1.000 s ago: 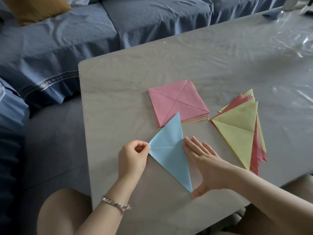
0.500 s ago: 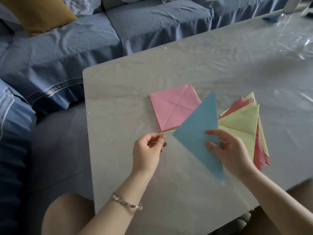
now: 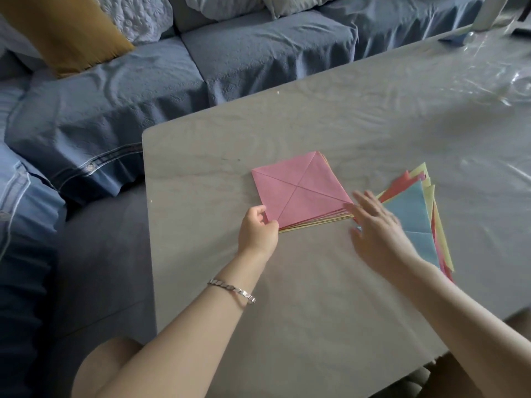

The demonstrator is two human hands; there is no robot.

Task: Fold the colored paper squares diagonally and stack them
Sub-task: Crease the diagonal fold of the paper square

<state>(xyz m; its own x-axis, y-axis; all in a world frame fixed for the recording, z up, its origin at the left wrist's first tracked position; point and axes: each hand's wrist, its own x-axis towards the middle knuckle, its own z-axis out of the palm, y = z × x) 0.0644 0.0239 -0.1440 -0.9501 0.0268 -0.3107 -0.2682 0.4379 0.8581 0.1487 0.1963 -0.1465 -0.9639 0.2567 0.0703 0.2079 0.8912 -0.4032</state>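
Left hand (image 3: pixel 257 231) has its fingers pinched on the near-left corner of the pink square (image 3: pixel 300 189), probably to peel it off the unfolded pile mid-tabletop. Right hand (image 3: pixel 376 228) is flat, open and empty, hovering beside the blue triangle (image 3: pixel 413 219) topping the folded stack toward the tabletop's right edge.

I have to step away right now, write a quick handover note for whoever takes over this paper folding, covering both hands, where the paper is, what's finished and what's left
Left hand: fingertips at the near-left corner of the pink square, the top sheet of the unfolded stack; grip not confirmed.
Right hand: open, flat, empty, between the two piles and partly over the folded pile.
Folded pile: right of the stack on the table, fanned; blue triangle on top of yellow and red ones.
Done: blue sheet folded and stacked.
Left: fold the pink square diagonally, add it to the pile, then work through the remaining stack; the number of sheets can't be counted.
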